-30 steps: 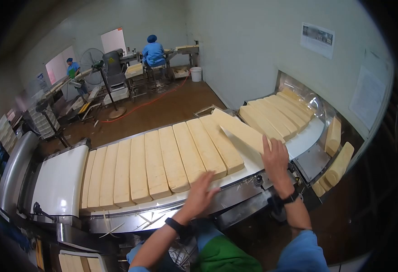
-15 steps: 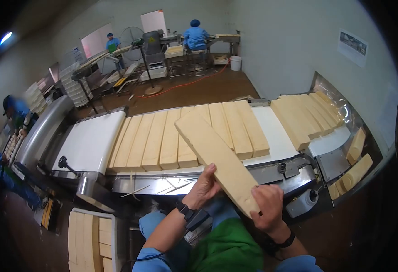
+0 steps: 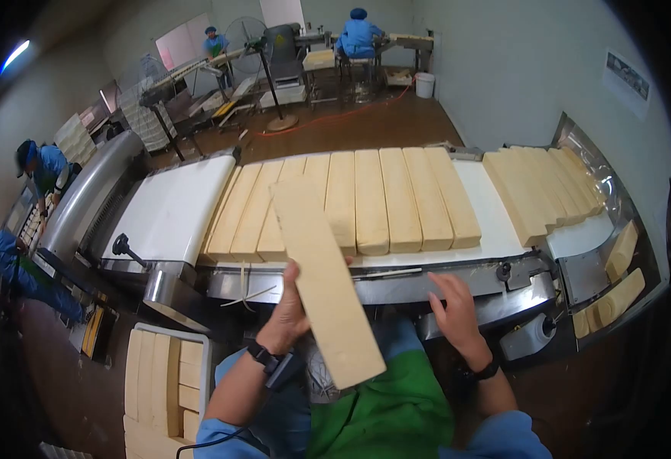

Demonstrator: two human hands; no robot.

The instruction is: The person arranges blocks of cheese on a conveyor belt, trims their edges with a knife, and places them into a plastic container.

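My left hand (image 3: 288, 307) grips a long pale-yellow block (image 3: 326, 283) near its middle, holding it tilted above my lap and the conveyor's front edge. To the right of that block, my right hand (image 3: 456, 315) is raised with its fingers apart, touching nothing. Behind them, several similar blocks (image 3: 371, 203) lie side by side on the white conveyor belt (image 3: 169, 206). A further group of blocks (image 3: 523, 191) rests on the belt at the right. Thin pale strips (image 3: 247, 294) lie on the metal front edge.
A grey crate (image 3: 207, 359) at lower left holds more blocks. Two pieces (image 3: 611, 302) stand at the right end beside a white bottle (image 3: 528, 340). Co-workers (image 3: 358, 37) in blue work at the back and far left. A fan (image 3: 245, 37) stands behind the belt.
My right hand has let go of the block and moved away from it. The block has swung more upright and shifted left in my left hand. The view has shifted too.
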